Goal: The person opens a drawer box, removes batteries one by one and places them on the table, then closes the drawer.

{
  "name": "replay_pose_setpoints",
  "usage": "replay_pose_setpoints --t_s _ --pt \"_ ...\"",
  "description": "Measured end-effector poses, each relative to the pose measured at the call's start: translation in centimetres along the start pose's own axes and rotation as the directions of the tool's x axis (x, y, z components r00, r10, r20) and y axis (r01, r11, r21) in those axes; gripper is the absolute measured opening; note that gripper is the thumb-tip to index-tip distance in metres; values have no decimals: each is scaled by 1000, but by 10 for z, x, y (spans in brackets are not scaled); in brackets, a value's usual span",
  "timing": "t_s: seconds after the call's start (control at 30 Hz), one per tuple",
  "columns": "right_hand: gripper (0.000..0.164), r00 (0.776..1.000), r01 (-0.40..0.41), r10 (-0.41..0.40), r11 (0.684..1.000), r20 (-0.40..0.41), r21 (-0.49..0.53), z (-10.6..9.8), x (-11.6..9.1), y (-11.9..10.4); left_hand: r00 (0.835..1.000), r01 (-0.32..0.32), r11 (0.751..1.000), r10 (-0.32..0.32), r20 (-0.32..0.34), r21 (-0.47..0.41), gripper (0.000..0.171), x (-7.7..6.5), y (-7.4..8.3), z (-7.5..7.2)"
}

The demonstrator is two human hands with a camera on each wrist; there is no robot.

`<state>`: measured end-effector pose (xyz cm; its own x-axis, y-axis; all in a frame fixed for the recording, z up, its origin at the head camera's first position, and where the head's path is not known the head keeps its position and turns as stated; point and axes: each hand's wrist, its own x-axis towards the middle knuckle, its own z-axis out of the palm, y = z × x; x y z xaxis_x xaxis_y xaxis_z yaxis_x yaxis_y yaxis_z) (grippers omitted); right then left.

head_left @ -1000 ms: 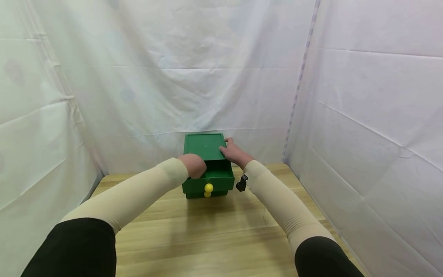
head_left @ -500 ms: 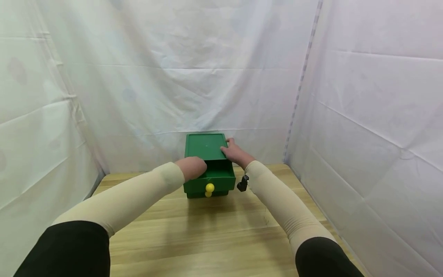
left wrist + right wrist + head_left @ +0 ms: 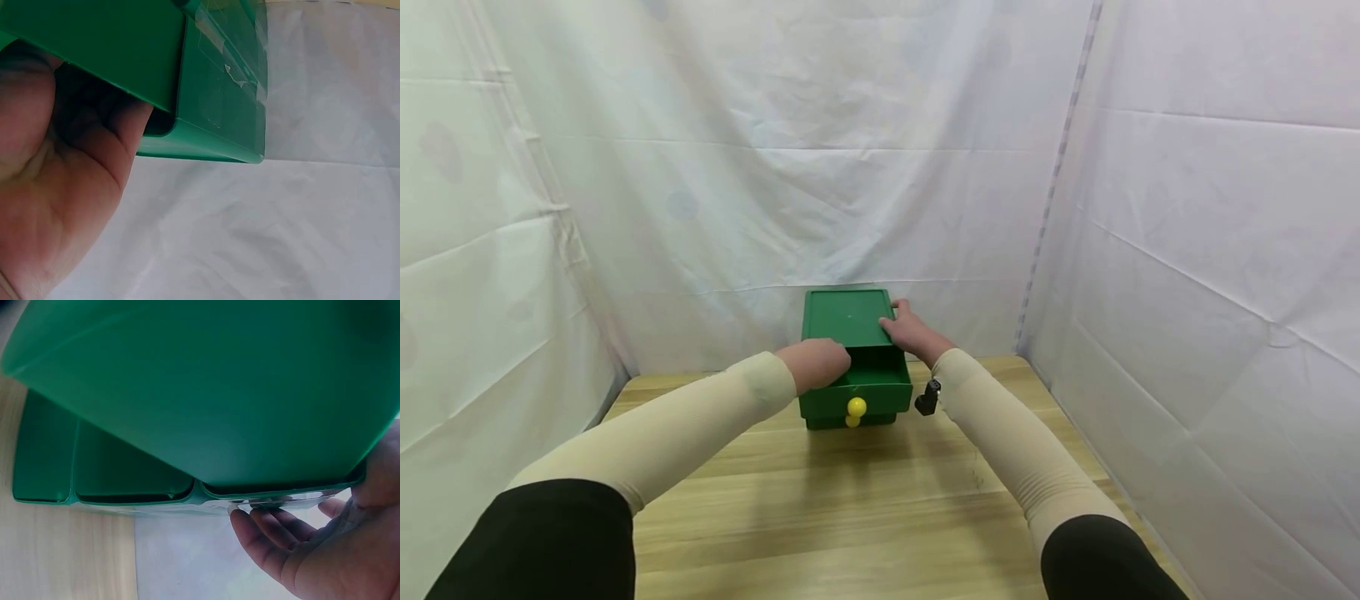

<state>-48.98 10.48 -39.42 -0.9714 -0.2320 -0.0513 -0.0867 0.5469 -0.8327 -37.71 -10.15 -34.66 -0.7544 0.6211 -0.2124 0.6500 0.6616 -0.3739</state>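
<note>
A small green plastic drawer cabinet (image 3: 846, 317) stands at the back of the wooden table. Its top drawer (image 3: 883, 397) is pulled out and carries a round yellow knob (image 3: 857, 407), with a second yellow knob (image 3: 852, 422) just below. My left hand (image 3: 816, 364) reaches over the left rim into this drawer. In the left wrist view its fingers vanish into the dark opening, so I cannot tell what they hold. My right hand (image 3: 912, 332) grips the cabinet's right side, thumb at the top edge. The right wrist view shows its fingers bent against the side wall.
The pale wooden table (image 3: 820, 517) extends in front of the cabinet. White cloth (image 3: 820, 192) hangs behind it and along both sides. Clear tape (image 3: 231, 69) covers part of the cabinet's side. A black device (image 3: 928, 397) is attached at the right wrist.
My left hand has turned and shifted slightly within the drawer, its forearm moving a little left and outward. My right hand keeps its place on the cabinet, and the drawer stays pulled out.
</note>
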Motion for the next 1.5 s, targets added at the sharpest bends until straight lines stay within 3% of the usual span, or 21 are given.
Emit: replay_pose_setpoints --t_s 0.63,0.9,1.23,1.5 --pt "67 1000 5 -5 1000 19 12 -2 -4 -3 996 -18 999 22 85 -45 9 12 -4 -7" --pt "67 1000 9 -9 1000 13 11 -1 -3 -1 991 -7 988 28 134 -154 13 19 -12 -11" --pt "65 1000 19 -20 1000 14 20 -2 -5 -3 993 18 960 15 116 -281 12 11 -19 -24" --pt "66 1000 14 -15 999 13 30 0 -4 -2 994 18 942 18 106 -334 5 8 -26 -21"
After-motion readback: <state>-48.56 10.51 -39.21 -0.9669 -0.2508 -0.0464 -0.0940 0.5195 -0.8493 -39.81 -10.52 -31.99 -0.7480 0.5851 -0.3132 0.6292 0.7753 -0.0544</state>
